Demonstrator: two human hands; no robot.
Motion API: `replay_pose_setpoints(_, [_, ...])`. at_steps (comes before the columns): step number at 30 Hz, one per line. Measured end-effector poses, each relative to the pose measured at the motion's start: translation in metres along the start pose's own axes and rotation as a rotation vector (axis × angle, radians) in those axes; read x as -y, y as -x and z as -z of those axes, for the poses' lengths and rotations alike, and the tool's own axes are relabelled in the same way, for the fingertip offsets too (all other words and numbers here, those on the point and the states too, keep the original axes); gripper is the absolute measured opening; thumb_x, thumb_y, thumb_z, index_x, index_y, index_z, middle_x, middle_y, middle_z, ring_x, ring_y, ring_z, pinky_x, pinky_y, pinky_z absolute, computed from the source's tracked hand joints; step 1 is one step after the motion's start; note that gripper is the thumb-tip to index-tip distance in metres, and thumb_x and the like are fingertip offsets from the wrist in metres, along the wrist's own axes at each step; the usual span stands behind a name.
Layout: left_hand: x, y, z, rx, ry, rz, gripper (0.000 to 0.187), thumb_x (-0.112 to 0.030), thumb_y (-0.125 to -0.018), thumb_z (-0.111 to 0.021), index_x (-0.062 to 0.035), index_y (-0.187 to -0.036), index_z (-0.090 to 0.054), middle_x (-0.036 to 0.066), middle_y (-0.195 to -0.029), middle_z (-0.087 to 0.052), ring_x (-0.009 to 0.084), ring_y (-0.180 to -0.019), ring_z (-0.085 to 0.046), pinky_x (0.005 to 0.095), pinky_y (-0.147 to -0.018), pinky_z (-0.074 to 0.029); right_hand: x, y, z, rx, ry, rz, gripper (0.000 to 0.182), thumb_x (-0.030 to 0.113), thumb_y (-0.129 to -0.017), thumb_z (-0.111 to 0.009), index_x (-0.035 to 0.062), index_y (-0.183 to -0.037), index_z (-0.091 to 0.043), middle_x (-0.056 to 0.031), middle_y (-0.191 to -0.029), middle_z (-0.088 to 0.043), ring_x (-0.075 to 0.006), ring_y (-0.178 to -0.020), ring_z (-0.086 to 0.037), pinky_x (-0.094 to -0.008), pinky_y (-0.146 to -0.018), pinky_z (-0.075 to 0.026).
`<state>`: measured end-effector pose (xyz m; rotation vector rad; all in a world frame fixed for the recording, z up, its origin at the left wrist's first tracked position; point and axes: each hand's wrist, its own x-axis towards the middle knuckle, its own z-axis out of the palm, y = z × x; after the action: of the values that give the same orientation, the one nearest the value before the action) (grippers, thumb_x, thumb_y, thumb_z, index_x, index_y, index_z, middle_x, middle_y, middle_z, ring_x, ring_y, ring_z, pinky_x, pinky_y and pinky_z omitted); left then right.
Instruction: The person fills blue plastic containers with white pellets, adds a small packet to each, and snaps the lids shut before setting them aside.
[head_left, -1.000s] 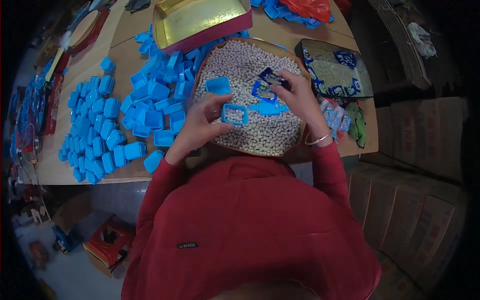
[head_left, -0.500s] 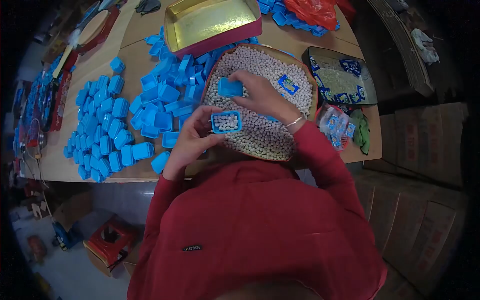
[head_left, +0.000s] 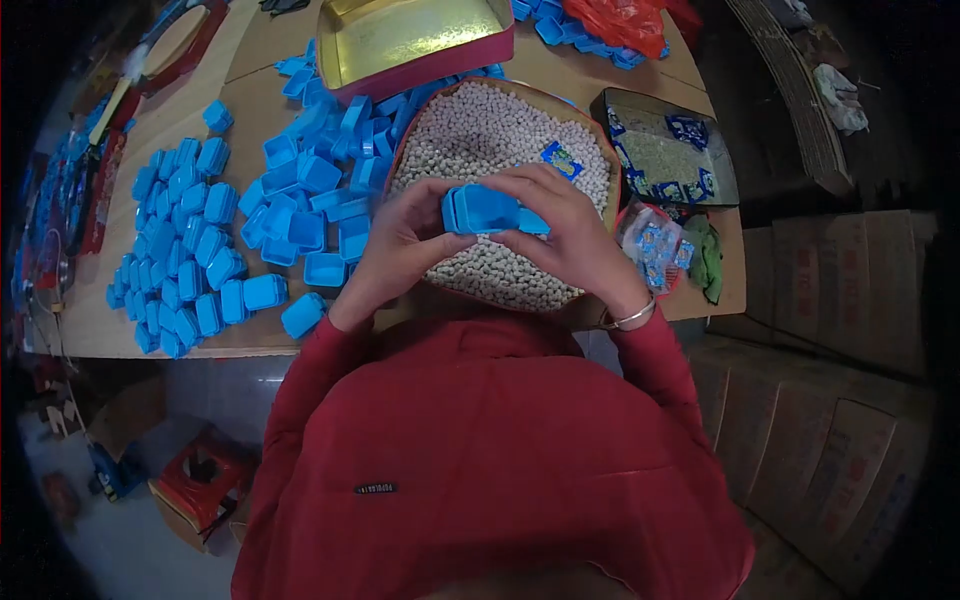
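Between my two hands is a small blue plastic box, its two halves brought together so that the contents are hidden. My left hand grips its left end, fingers behind and thumb in front. On the right end, my right hand is closed with the thumb below and fingers over the top. Under the hands lies a wide tray of small whitish balls, with a blue printed packet resting on them. Loose open blue box halves are heaped left of the tray.
Closed blue boxes are piled at the table's left. A gold-lined box stands at the back. To the right are a dark tray with packets, a bowl with small packets and a green cloth. Cartons stand beside the table.
My right hand has brought its blue box half down onto the ball-filled half in my left hand. The balls inside are now covered. The whole view has shifted slightly.
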<state>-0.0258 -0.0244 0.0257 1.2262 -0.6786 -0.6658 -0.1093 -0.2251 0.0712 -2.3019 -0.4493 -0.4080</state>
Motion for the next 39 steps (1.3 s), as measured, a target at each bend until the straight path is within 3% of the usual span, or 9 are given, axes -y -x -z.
replay_pose_setpoints(6, [-0.013,0.002,-0.007,0.006,-0.151,-0.11,0.046,0.003,-0.084,-0.067,0.0014,-0.125,-0.047,0.009,-0.113,-0.06,0.0136,-0.108,-0.058,0.03,-0.091,-0.05,0.007,0.0,-0.001,-0.1,0.076,0.072,0.053,0.003,-0.069,-0.074,0.005,-0.119,-0.058,-0.0136,-0.11,-0.061,-0.0333,-0.099,-0.059,-0.0392,-0.084,-0.05])
replay_pose_setpoints(12, [-0.015,0.013,-0.004,0.06,-0.057,-0.017,0.05,0.004,-0.082,-0.067,0.0011,-0.128,-0.047,0.01,-0.122,-0.057,0.0157,-0.112,-0.057,0.0327,-0.094,-0.049,0.013,0.001,-0.001,-0.094,0.081,0.159,0.051,0.004,-0.069,-0.074,0.0054,-0.117,-0.06,-0.0122,-0.11,-0.06,-0.0312,-0.099,-0.06,-0.0373,-0.083,-0.051])
replay_pose_setpoints(17, [-0.017,0.016,-0.021,-0.115,0.135,-0.046,0.047,0.004,-0.083,-0.065,0.0001,-0.127,-0.048,0.009,-0.122,-0.056,0.0139,-0.107,-0.058,0.029,-0.092,-0.048,0.008,0.006,-0.019,-0.183,0.206,0.216,0.052,0.005,-0.066,-0.075,0.0068,-0.116,-0.06,-0.0092,-0.111,-0.06,-0.0281,-0.101,-0.059,-0.0363,-0.084,-0.051])
replay_pose_setpoints(23, [-0.007,0.017,-0.03,-0.267,-0.074,-0.24,0.038,0.004,-0.085,-0.062,0.0007,-0.122,-0.052,0.009,-0.116,-0.06,0.0137,-0.104,-0.058,0.0257,-0.088,-0.047,0.016,0.008,-0.022,-0.179,0.139,0.268,0.058,0.001,-0.065,-0.076,0.0053,-0.12,-0.057,-0.0074,-0.115,-0.058,-0.0252,-0.108,-0.058,-0.0338,-0.091,-0.05])
replay_pose_setpoints(26, [-0.019,0.016,-0.038,-0.262,-0.095,-0.316,0.035,0.006,-0.085,-0.059,0.001,-0.119,-0.054,0.011,-0.115,-0.061,0.0138,-0.104,-0.058,0.0262,-0.087,-0.047,0.02,0.012,-0.027,-0.346,-0.722,-0.18,0.054,-0.003,-0.07,-0.075,0.0042,-0.12,-0.056,-0.0076,-0.118,-0.057,-0.0213,-0.114,-0.057,-0.034,-0.096,-0.049])
replay_pose_setpoints(30, [-0.015,0.011,-0.03,-0.201,-0.341,-0.48,0.035,0.008,-0.084,-0.056,0.0001,-0.117,-0.055,0.011,-0.114,-0.061,0.0136,-0.106,-0.058,0.0273,-0.087,-0.048,0.013,0.016,-0.027,-0.246,-0.745,-0.266,0.051,-0.002,-0.074,-0.075,0.0028,-0.12,-0.056,-0.0076,-0.112,-0.06,-0.0203,-0.107,-0.062,-0.0352,-0.099,-0.047])
replay_pose_setpoints(34, [-0.001,0.01,-0.014,-0.124,-0.152,-0.105,0.036,0.005,-0.083,-0.056,-0.0009,-0.118,-0.054,0.007,-0.115,-0.059,0.0116,-0.097,-0.057,0.0261,-0.082,-0.048,-0.015,0.021,-0.021,-0.069,-0.787,-0.421,0.036,0.012,-0.083,-0.072,0.0024,-0.115,-0.06,-0.0063,-0.098,-0.064,-0.0178,-0.099,-0.063,-0.0323,-0.086,-0.051])
replay_pose_setpoints(37, [0.023,0.003,-0.006,-0.247,-0.117,0.015,0.033,0.0,-0.085,-0.054,0.0,-0.118,-0.054,0.008,-0.118,-0.057,0.0131,-0.095,-0.058,0.028,-0.084,-0.049,-0.064,0.026,-0.001,-0.089,0.045,-0.437,0.019,0.019,-0.086,-0.065,0.0039,-0.097,-0.066,-0.014,-0.09,-0.063,-0.0269,-0.081,-0.064,-0.0365,-0.07,-0.051])
replay_pose_setpoints(39, [0.025,0.002,-0.005,-0.278,0.028,0.139,0.036,-0.003,-0.087,-0.055,-0.0044,-0.123,-0.053,0.006,-0.114,-0.058,0.0102,-0.092,-0.058,0.0238,-0.072,-0.051,-0.098,0.03,-0.001,-0.172,0.539,-0.438,0.017,0.017,-0.083,-0.064,0.0021,-0.091,-0.063,-0.0174,-0.093,-0.064,-0.0334,-0.084,-0.063,-0.0418,-0.07,-0.051])
